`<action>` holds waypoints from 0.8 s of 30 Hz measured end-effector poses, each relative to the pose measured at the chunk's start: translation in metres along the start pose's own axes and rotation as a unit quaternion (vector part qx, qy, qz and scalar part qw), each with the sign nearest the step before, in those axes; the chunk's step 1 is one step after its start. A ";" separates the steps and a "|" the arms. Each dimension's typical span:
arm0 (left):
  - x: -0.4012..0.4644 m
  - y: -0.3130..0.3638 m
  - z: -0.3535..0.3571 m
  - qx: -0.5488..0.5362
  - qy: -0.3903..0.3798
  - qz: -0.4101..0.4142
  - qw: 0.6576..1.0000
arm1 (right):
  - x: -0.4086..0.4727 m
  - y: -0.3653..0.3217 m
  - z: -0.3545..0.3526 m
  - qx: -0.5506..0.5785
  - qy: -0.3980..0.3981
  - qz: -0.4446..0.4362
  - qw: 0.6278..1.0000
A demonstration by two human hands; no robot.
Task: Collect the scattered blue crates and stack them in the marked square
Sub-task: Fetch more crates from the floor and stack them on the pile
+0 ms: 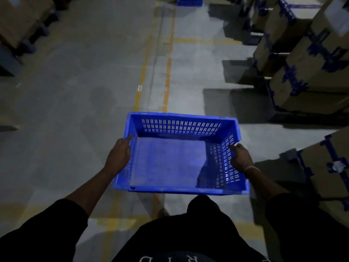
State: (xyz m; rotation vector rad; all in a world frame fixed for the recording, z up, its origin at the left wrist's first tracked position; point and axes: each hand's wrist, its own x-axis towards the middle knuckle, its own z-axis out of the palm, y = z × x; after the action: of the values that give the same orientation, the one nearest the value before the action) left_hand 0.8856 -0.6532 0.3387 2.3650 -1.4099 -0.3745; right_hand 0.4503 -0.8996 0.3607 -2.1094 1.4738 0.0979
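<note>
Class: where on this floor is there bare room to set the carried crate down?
Bare concrete lies left of the yellow lines, before the left-hand boxes. It is crowded on the right: stacked cardboard boxes line that side. Both hands grip the blue crate.

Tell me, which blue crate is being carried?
The big empty crate between the left hand and right hand; the other blue crate sits far ahead.
</note>
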 end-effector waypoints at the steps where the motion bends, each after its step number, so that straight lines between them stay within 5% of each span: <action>1: 0.023 0.000 -0.002 0.000 -0.002 0.005 1.000 | 0.016 -0.005 -0.006 0.006 0.000 0.005 1.000; 24: 0.584 0.085 0.014 -0.014 0.041 0.006 0.999 | 0.542 -0.038 -0.206 0.050 0.038 0.011 0.998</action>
State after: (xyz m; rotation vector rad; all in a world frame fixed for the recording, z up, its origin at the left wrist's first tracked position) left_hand 1.0857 -1.2091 0.3385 2.3214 -1.3716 -0.2893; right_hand 0.6456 -1.4472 0.3516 -2.0365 1.5144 -0.0489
